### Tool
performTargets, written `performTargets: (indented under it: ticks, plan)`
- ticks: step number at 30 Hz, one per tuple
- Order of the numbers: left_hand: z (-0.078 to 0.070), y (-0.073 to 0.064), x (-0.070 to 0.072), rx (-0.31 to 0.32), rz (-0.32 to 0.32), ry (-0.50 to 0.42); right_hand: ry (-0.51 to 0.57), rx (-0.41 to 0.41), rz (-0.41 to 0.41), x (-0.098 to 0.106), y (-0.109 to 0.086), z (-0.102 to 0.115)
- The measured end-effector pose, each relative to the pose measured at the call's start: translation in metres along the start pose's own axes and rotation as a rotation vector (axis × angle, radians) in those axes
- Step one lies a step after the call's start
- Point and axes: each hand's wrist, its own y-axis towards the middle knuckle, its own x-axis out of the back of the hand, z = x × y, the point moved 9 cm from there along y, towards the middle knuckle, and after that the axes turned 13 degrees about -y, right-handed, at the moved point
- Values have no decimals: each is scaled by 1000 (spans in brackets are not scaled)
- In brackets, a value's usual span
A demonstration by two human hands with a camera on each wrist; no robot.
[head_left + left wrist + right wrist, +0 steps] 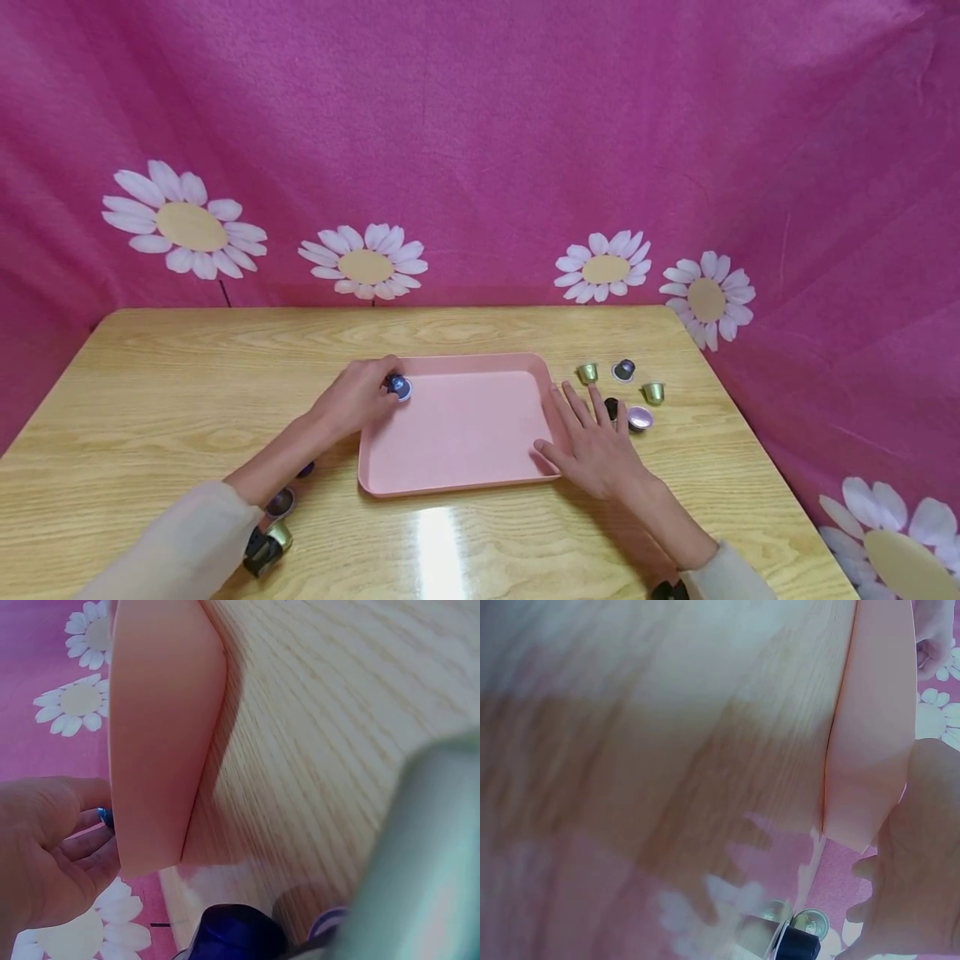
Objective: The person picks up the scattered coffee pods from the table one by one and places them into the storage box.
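Note:
A pink tray [457, 433] lies in the middle of the wooden table. At its far left corner my left hand [358, 396] pinches a dark blue coffee capsule [399, 387] just inside the rim. In the left wrist view only a sliver of that capsule [106, 817] shows between the fingers, behind the tray wall [161, 735]. My right hand [596, 454] is spread over the tray's right edge, fingers straight, holding nothing. A black capsule [611, 408] is partly hidden behind its fingers, and a lilac capsule [640, 418] lies beside them.
Beyond the right hand are two gold capsules [587, 373] and a dark purple one [624, 370]. Near the left forearm lie a dark blue capsule [306, 469], a dark capsule [281, 503] and a gold one [280, 535]. A pink flowered cloth [480, 167] hangs behind the table.

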Motion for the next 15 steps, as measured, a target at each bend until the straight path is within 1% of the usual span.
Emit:
performTargets:
  ticks: [4, 8, 13, 15]
  plan:
    - [-2, 3, -4, -25, 3, 36, -2, 1, 3, -1, 0, -1]
    - [-3, 6, -7, -45, 3, 52, 8, -2, 12, -1, 0, -1]
    - [-4, 7, -8, -58, -5, 94, 13, -5, 16, -1, 0, -1]
    - [-4, 8, -8, -53, -4, 116, 10, -6, 14, -1, 0, -1]
